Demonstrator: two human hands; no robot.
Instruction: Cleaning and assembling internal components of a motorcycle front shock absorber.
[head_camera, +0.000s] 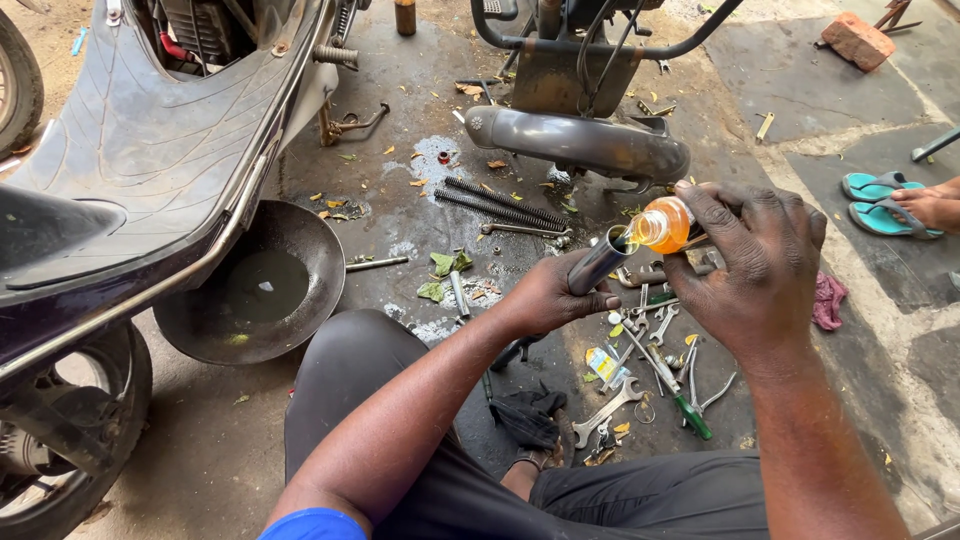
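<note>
My left hand (555, 295) grips the metal tube (598, 262), mouth up. My right hand (752, 262) clamps the bottle (662, 225), tipped so its neck meets the tube mouth. Risk: over-tilt spills orange oil past the rim. The pan (300, 235) holds murky liquid, probably drained oil.

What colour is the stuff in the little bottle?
Orange, seen in the head view: the bottle in the right hand tips toward the metal tube.
</note>
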